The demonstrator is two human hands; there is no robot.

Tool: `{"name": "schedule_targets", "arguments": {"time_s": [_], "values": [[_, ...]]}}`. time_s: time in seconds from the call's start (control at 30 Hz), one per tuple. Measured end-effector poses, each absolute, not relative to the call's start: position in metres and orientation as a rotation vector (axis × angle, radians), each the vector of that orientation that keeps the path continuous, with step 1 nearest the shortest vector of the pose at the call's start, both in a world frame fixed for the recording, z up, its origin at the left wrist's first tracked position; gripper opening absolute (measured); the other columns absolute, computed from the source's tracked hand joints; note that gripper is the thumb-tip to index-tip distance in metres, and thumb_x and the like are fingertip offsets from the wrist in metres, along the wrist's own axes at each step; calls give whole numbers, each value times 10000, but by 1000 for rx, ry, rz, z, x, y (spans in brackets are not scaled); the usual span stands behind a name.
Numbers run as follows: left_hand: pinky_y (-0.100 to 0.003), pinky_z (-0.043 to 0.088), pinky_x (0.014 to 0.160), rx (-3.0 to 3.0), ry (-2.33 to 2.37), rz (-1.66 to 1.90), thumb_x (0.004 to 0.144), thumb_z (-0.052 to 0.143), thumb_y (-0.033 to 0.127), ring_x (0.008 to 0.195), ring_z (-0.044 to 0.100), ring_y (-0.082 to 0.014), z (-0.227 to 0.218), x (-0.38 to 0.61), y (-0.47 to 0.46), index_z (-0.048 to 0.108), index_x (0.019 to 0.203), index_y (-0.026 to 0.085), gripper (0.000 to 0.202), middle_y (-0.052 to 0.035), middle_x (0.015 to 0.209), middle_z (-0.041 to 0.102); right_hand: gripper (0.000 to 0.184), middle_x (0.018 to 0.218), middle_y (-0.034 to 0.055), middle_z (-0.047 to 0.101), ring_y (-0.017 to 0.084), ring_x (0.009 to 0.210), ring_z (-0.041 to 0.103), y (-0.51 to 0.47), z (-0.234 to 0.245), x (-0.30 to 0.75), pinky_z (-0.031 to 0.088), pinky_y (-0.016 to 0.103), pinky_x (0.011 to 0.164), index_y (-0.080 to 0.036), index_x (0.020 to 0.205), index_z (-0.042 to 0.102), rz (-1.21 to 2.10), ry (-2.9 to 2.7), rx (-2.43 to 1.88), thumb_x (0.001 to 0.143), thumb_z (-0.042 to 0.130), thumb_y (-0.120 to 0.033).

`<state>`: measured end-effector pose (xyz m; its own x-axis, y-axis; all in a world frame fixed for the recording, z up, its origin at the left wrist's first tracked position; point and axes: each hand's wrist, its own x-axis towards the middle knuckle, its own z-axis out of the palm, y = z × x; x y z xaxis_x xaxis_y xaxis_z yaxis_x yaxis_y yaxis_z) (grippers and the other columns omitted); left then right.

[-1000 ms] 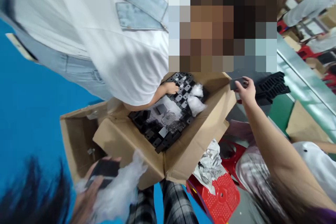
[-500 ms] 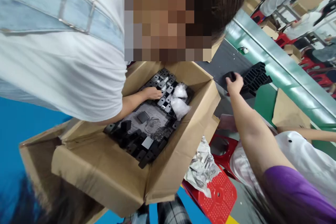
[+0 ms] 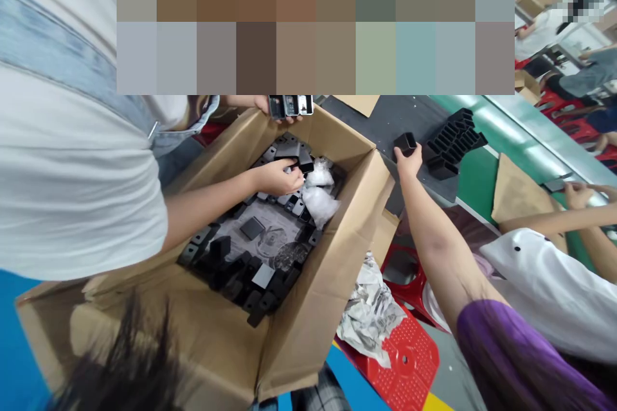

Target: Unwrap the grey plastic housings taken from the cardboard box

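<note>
Black square plastic part [image 3: 405,142] under right hand [image 3: 407,160], ribbed black tray [image 3: 453,141] beside

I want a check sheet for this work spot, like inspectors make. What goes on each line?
Surface: dark belt with a green strip beside it.
Job's things: small black part under the right hand; black ridged rack just beyond it on the belt.
Clutter: open cardboard box full of black parts, with white plastic bags inside; crumpled wrapping on a red stool.
Hands: right hand touches the small black part, grip unclear; left hand not in view.
Cables: nothing seen.
Surroundings: a co-worker's hand reaches into the box; another person's hand at the belt, far right.
</note>
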<state>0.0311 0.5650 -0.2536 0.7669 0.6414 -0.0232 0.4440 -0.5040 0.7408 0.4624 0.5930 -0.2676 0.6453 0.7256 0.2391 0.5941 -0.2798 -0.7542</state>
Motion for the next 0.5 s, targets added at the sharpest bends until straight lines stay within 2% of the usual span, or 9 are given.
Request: {"name": "schedule_targets", "arguments": {"time_s": [0.07, 0.13, 0.23, 0.33, 0.37, 0.43, 0.5], "values": [[-313, 568, 609, 2184, 816, 233, 1047, 251, 248, 924, 689, -197, -255, 38, 579, 696, 992, 138, 462, -89, 925, 686, 539, 1161, 122, 690, 267, 1117, 641, 593, -269, 463, 436, 452, 1118, -148, 1201, 586, 208, -1017, -1964, 698, 768, -213], [-256, 467, 484, 2164, 868, 176, 983, 92, 146, 791, 672, -165, -259, 47, 590, 691, 876, 112, 609, -83, 821, 649, 583, 1112, 99, 686, 250, 1062, 651, 592, -269, 465, 457, 441, 1093, -146, 1229, 577, 233, -998, -1939, 681, 769, -200], [-179, 371, 441, 2117, 986, 134, 1009, 134, 179, 584, 581, -82, -270, 59, 607, 669, 783, 56, 594, -29, 707, 606, 646, 1069, 60, 666, 213, 990, 656, 591, -269, 467, 502, 409, 1030, -158, 1286, 541, 267, -956, -1898, 676, 752, -184], [-146, 435, 529, 2066, 1100, 113, 1079, 347, 288, 559, 547, -19, -281, 64, 623, 676, 861, 27, 473, 1, 763, 650, 518, 1039, 37, 651, 195, 987, 647, 591, -269, 469, 524, 380, 987, -174, 1200, 566, 277, -917, -1869, 701, 704, -184], [-146, 452, 558, 2050, 1134, 103, 1089, 358, 304, 578, 564, -13, -284, 64, 628, 673, 899, 6, 473, 2, 797, 656, 453, 1013, 31, 649, 194, 980, 644, 592, -270, 469, 526, 376, 979, -172, 1146, 580, 275, -908, -1865, 707, 690, -186], [-137, 444, 577, 2019, 1199, 77, 1105, 215, 291, 617, 605, -15, -289, 63, 635, 663, 920, -45, 590, -11, 827, 647, 346, 951, 18, 644, 194, 945, 639, 593, -270, 470, 529, 381, 967, -170, 1049, 595, 262, -893, -1869, 713, 675, -194], [-117, 414, 555, 1990, 1266, 42, 1082, 79, 247, 592, 596, -6, -294, 61, 640, 650, 865, -62, 685, -16, 771, 623, 289, 912, 8, 636, 197, 914, 634, 591, -270, 473, 529, 396, 967, -175, 992, 599, 233, -875, -1885, 714, 674, -202]]}}
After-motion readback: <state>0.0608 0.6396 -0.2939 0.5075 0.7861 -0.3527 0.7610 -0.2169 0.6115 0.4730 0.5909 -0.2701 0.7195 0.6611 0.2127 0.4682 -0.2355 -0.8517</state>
